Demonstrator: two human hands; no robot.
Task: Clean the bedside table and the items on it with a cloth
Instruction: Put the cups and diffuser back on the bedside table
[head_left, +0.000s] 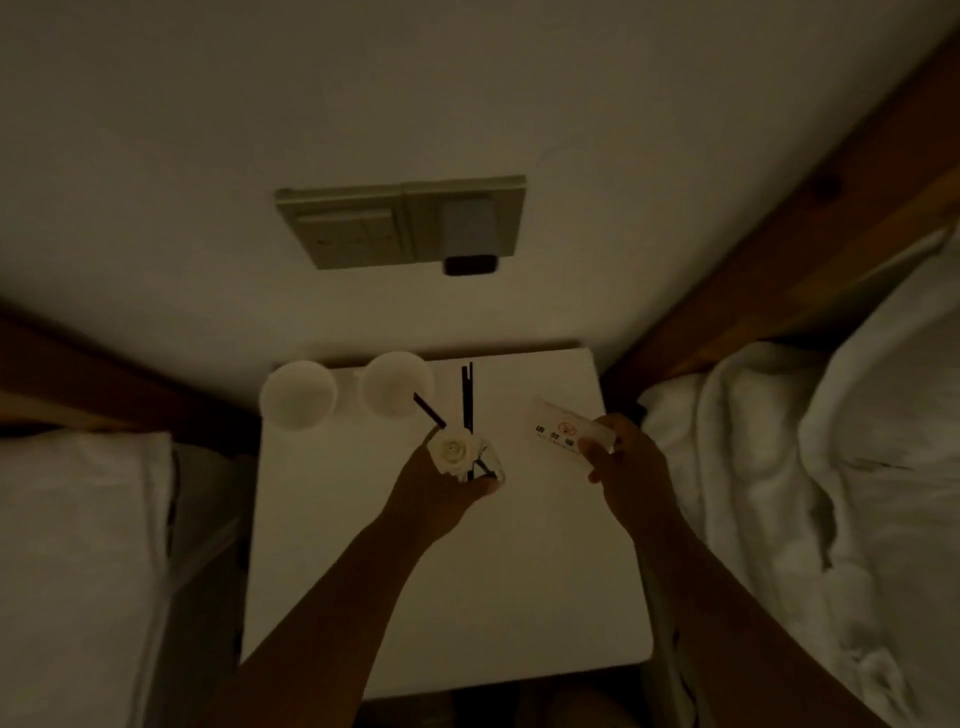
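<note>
Flanking the view, a bed with a smooth white pillow (78, 545) on the left and a bed with a rumpled white duvet (831, 493) on the right hem in the white square bedside surface (467, 597), which stands against the wall below a pale switch panel (363, 228) carrying a grey plug-in block. Two white round cups (297, 396) stand side by side at the rear left corner of the surface. The person's right hand (628, 462) is over the right rear part. Its grip pinches a small white card with a red no-smoking mark (563, 434) between thumb and fingers, and the card is tilted and seemingly off the surface. The left hand (436, 493) reaches over the middle, its grip closed round the base of a white rose-shaped ornament (454, 452), from which thin black sticks (467, 395) rise toward the wall. Whether that cluster is lifted or resting cannot be told in the dim light. No cloth shows anywhere. The step in hand looks like handling the small items, either clearing them aside or setting them back; wiping itself is not under way. The next move probably calls for setting one item down steadily, without tipping the tall sticks, so that a hand is free to take a cloth to the bare surface and the cups.
</note>
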